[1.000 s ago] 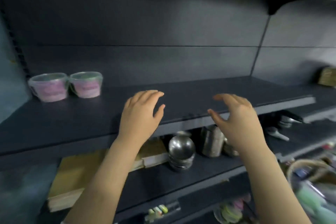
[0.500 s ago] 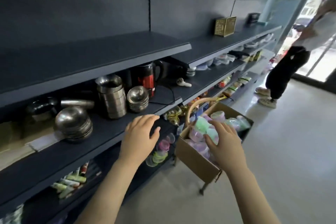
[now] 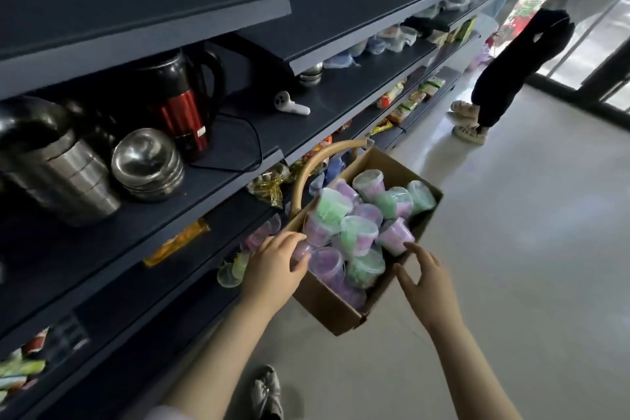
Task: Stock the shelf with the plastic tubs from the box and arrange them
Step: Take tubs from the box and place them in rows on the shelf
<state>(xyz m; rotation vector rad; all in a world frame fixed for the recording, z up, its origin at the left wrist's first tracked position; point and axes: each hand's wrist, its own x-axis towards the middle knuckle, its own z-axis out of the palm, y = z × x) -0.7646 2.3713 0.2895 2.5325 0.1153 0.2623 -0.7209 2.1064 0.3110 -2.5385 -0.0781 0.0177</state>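
An open cardboard box stands on the floor beside the dark shelf unit. It is heaped with several small lidded plastic tubs in green, purple and pink. My left hand is at the box's near-left rim, with fingers and thumb on either side of a purple tub; I cannot tell whether they grip it. My right hand hovers over the near-right rim with fingers spread and empty, just short of a pink tub.
The shelf beside the box holds stacked steel cups, steel bowls and a red-and-black kettle. A basket handle arches behind the box. Another person stands on the open grey floor at the far right.
My view swung from the upper shelf with two tubs down and right to the box. Both hands dropped from that shelf's edge and reached the tubs in the box.
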